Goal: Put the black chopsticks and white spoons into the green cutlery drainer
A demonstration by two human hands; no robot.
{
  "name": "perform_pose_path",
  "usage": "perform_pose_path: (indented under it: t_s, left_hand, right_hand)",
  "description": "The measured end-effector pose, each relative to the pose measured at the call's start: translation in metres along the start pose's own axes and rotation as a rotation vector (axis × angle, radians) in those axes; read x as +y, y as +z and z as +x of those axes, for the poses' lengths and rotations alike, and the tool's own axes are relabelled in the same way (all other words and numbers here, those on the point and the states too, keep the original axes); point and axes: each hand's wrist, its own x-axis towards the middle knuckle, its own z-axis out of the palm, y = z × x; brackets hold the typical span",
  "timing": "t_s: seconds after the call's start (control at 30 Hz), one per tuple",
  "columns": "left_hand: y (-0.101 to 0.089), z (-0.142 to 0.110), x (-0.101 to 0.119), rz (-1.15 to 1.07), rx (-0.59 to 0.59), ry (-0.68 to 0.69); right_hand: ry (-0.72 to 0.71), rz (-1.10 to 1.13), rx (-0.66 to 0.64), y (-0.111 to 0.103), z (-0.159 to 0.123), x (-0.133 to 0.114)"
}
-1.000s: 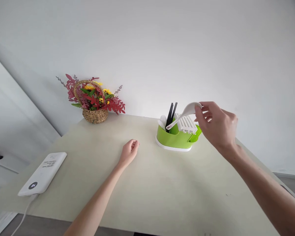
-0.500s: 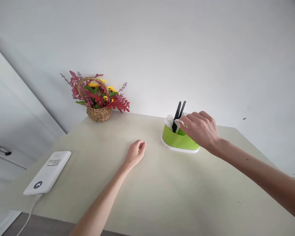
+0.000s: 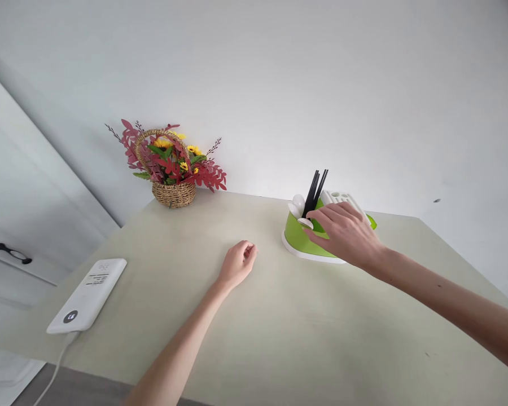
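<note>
My right hand [image 3: 342, 232] is over the front of a green cutlery holder [image 3: 302, 241] with a white base. Its thumb and forefinger are closed around the head of a white spoon [image 3: 305, 224] at the holder's rim; the spoon's lower part is hidden. Behind that spoon, black chopsticks [image 3: 311, 194] stand upright in the holder. Other white spoons [image 3: 298, 203] rest at its left end. A white slotted section [image 3: 341, 197] of the holder shows beyond my fingers. My left hand [image 3: 237, 264] lies on the table left of the holder, fingers curled in, holding nothing visible.
A wicker basket [image 3: 173, 195] of red and yellow artificial flowers stands at the table's back left. Nearer, a white power bank [image 3: 87, 296] lies with a cable [image 3: 58, 363] hanging off the front edge. A white cabinet [image 3: 29, 197] is at the left, a wall behind.
My right hand has lowered slightly, and its thumb and forefinger now sit around the spoon, whose head is lower and more tilted. More of the white slotted section shows. The view has shifted slightly.
</note>
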Motion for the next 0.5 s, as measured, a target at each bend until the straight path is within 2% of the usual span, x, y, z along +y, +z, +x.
perform_pose_path:
  t_s: [0.1, 0.33, 0.5]
  left_hand:
    - [0.0, -0.001, 0.0, 0.012, -0.005, 0.016]
    - [-0.001, -0.001, 0.002, 0.022, -0.013, -0.003]
    - [-0.002, -0.002, 0.005, 0.035, -0.017, -0.006]
  right_hand:
    - [-0.001, -0.006, -0.017, -0.001, -0.014, 0.007]
    - [0.142, -0.039, -0.1, -0.005, -0.041, 0.018]
    - [0.167, -0.053, -0.119, -0.004, -0.055, 0.043]
